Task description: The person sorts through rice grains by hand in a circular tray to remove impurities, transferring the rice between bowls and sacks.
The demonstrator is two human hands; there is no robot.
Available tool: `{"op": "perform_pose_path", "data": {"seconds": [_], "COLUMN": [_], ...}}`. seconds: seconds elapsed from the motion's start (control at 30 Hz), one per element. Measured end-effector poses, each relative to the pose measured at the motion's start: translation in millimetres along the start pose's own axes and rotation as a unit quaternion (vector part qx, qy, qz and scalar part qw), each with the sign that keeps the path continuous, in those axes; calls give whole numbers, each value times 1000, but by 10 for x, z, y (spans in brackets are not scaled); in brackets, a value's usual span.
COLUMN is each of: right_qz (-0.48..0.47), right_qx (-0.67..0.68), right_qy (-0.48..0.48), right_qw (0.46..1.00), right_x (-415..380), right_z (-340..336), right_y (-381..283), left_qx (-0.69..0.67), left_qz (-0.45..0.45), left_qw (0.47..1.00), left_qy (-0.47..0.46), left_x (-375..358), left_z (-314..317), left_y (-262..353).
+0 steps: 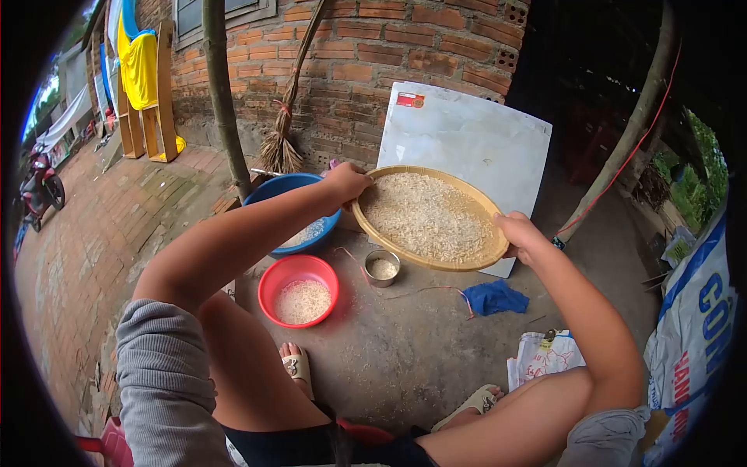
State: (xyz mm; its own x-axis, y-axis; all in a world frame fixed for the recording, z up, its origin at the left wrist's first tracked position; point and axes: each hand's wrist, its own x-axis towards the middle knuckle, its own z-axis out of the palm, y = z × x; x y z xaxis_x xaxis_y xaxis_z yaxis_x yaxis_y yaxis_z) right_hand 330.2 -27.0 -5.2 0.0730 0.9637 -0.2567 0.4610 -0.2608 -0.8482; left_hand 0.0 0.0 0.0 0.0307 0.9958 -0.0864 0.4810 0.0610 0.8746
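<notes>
Nearest, below the grip, a red bowl holds a shallow layer of rice and a small metal cup a little more. To the right lies a printed sack with large letters, "CO" readable, the rest cut off. Both hands close on the rim of the round bamboo winnowing tray: left hand at its far-left edge, right hand at its right. The tray is full of rice, so I judge much sifting remains. Beyond the left grip, a blue basin holds some grain.

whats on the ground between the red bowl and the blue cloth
In the head view, a small metal cup holding some rice stands between the red bowl and the blue cloth, nearer the bowl; the rest is bare ground with a thin string.
</notes>
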Motion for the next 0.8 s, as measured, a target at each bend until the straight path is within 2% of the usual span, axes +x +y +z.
{"op": "perform_pose_path", "data": {"seconds": [0.07,0.1,0.17,0.23,0.27,0.3,0.33,0.4,0.43,0.5,0.57,0.63,0.7,0.77,0.8], "right_qz": [-17,-24,-42,6,38,70,71,21,18,47,75,40,46,75,91], "right_qx": [31,0,6,-1,62,128,128,106,112,178,182,103,79,187,164], "right_qy": [-20,-11,-26,-39,-63,-87,-91,-135,-138,-91,-89,-61,-50,-53,-59], "right_qw": [999,1000,999,999,995,986,985,985,984,979,977,992,994,978,980], "right_x": [60,126,333,235,208,183,76,-185,-133,5,273,494,602,559,400], "right_z": [-59,-222,-120,41,124,228,336,468,505,508,327,162,142,343,446], "right_y": [120,93,470,633,644,642,561,362,388,541,769,978,1042,923,735], "left_qx": [-28,-44,-66,-65,-97,-91,-93,-89,-111,-155,-130,-67,-69,-70,-113], "left_qz": [-16,20,27,-32,-45,-58,-53,-51,-56,-69,-68,-48,-39,-62,-80], "left_qw": [999,995,995,997,992,992,991,990,990,985,989,996,996,994,988], "left_qy": [29,89,72,-22,-60,-64,-81,-96,-65,-22,4,-24,-41,-62,-75], "left_x": [-171,-206,-430,-463,-340,-280,-171,-33,17,79,45,-116,45,343,392], "left_z": [193,416,556,468,348,221,49,-46,-39,150,432,606,663,509,434], "left_y": [-65,-115,-254,-353,-428,-463,-575,-713,-720,-743,-636,-469,-563,-817,-880]}}
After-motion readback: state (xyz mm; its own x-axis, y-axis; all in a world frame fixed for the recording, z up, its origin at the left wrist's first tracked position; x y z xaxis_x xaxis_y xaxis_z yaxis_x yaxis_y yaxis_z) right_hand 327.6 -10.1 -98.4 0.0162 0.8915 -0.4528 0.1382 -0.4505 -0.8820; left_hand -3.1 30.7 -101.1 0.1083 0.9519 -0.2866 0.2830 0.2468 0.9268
